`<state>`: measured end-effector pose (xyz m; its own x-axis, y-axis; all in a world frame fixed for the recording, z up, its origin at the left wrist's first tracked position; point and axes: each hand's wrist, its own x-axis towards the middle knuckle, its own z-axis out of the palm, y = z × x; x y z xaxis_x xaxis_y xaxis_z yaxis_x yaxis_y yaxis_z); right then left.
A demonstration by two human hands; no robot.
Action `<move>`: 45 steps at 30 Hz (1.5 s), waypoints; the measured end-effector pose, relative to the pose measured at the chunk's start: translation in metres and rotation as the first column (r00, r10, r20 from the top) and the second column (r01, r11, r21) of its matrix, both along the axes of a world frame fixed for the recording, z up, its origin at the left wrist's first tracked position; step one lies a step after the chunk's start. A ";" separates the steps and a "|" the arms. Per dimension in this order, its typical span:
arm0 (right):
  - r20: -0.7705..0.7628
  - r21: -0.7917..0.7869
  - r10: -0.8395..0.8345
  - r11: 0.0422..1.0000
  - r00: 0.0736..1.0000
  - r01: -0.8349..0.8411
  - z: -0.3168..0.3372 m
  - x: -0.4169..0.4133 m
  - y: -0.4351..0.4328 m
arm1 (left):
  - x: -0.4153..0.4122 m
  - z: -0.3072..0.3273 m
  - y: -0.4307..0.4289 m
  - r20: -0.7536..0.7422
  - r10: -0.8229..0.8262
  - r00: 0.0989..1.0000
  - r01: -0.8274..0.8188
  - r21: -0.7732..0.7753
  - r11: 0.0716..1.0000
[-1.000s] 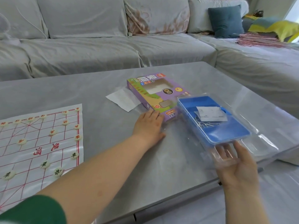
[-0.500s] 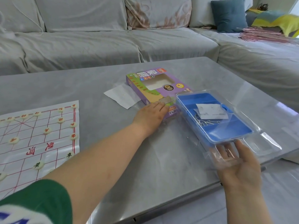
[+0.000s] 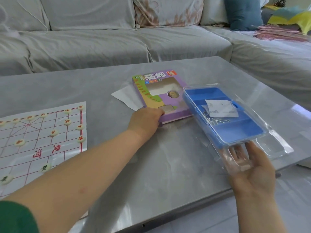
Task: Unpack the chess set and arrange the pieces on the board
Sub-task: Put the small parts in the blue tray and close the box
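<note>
The paper chess board (image 3: 42,140) with red lines lies at the left of the table, with several cream round pieces (image 3: 19,142) set on it. A purple chess set box (image 3: 161,98) lies flat mid-table. My left hand (image 3: 145,121) grips its near left corner. The blue plastic tray (image 3: 223,115) inside a clear cover holds a folded white slip and no pieces. It is tilted, its far end by the box. My right hand (image 3: 250,169) holds the clear cover's near end from below, at the table's front edge.
A white paper sheet (image 3: 125,96) lies left of the box, partly under it. The grey glossy table (image 3: 168,165) ends just below my right hand. A grey sofa (image 3: 101,39) wraps the far and right sides, with a teal cushion (image 3: 242,12).
My left hand has slid forward from the table beside the box onto its near corner. The tray stays held in my right hand, shifted slightly toward the box.
</note>
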<state>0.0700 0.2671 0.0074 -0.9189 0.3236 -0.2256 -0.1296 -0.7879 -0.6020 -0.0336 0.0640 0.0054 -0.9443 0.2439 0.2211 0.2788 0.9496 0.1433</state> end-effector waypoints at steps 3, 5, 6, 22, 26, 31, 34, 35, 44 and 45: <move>-0.049 -0.047 0.055 0.997 0.997 -0.057 -0.001 -0.001 -0.010 | 0.021 -0.002 -0.014 0.032 -0.001 0.999 0.000 0.032 1.000; -0.050 -0.054 0.083 0.995 0.995 -0.086 0.001 -0.001 -0.020 | 0.033 -0.003 -0.022 0.064 -0.018 0.998 0.014 0.076 0.997; -0.062 -0.066 0.103 0.992 0.993 -0.107 0.001 -0.001 -0.027 | 0.039 -0.003 -0.026 0.078 -0.029 0.997 0.021 0.102 0.995; -0.027 0.030 0.324 0.946 0.946 -0.324 0.006 -0.009 -0.161 | 0.093 0.010 -0.187 0.267 0.301 0.915 -0.345 0.133 0.929; -0.006 0.007 0.318 0.948 0.948 -0.318 0.004 -0.014 -0.179 | 0.080 0.002 -0.189 0.279 0.190 0.941 -0.229 0.114 0.967; 0.006 0.006 0.329 0.944 0.944 -0.329 0.000 -0.020 -0.190 | 0.070 -0.005 -0.192 0.281 0.130 0.951 -0.162 0.092 0.983; 0.013 0.039 0.342 0.939 0.940 -0.342 -0.001 -0.023 -0.192 | 0.069 -0.008 -0.194 0.260 0.122 0.958 -0.153 0.101 0.983; 0.013 0.044 0.348 0.936 0.937 -0.348 -0.002 -0.024 -0.192 | 0.069 -0.009 -0.195 0.248 0.125 0.961 -0.156 0.107 0.982; -0.066 0.052 0.379 0.925 0.923 -0.376 -0.005 -0.027 -0.189 | 0.053 0.011 -0.260 -0.003 0.517 0.856 -0.516 0.040 0.856; -0.063 0.057 0.379 0.925 0.923 -0.375 -0.006 -0.027 -0.188 | 0.048 0.010 -0.265 -0.007 0.547 0.837 -0.547 0.008 0.837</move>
<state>0.0426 0.0788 0.0017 -0.9880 -0.0420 -0.1488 0.1282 -0.7604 -0.6367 0.0148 -0.2010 0.0157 -0.9214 -0.3132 0.2299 -0.2847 0.9469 0.1492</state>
